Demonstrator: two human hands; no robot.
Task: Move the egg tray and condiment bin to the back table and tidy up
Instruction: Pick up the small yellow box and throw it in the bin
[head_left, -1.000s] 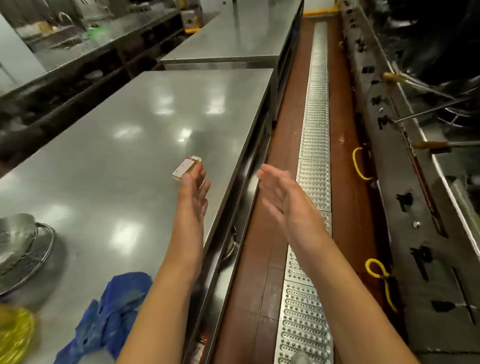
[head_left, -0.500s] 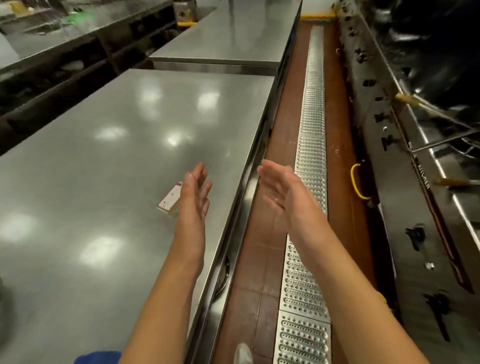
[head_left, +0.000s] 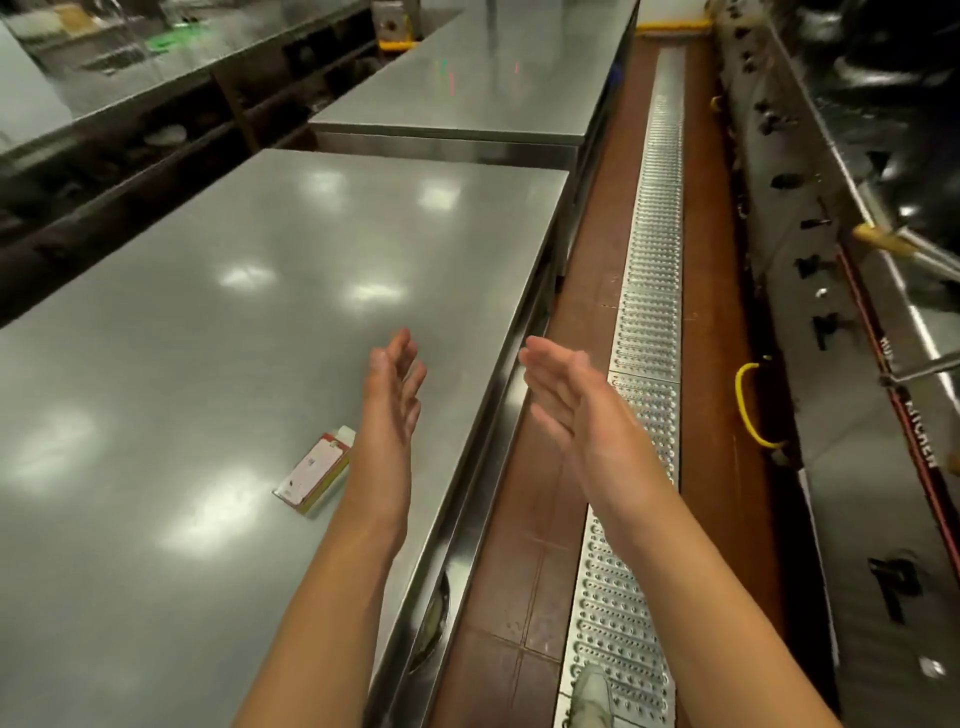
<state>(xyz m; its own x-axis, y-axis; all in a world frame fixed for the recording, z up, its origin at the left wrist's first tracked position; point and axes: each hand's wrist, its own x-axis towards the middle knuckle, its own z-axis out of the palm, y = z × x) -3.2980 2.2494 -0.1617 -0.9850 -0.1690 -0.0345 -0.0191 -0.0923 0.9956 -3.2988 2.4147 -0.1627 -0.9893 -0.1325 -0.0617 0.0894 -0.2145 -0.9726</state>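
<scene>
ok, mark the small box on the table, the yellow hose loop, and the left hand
small box (head_left: 311, 477), head view, on its pale top face
yellow hose loop (head_left: 744, 410), head view, on the left bend of the loop
left hand (head_left: 392, 395), head view, on the back of the hand

Near table: you have a steel top with one small flat packet lying near its right edge.
Far table: butts against it, steel.
Floor: brown tiles with a perforated metal grate running along the aisle.
</scene>
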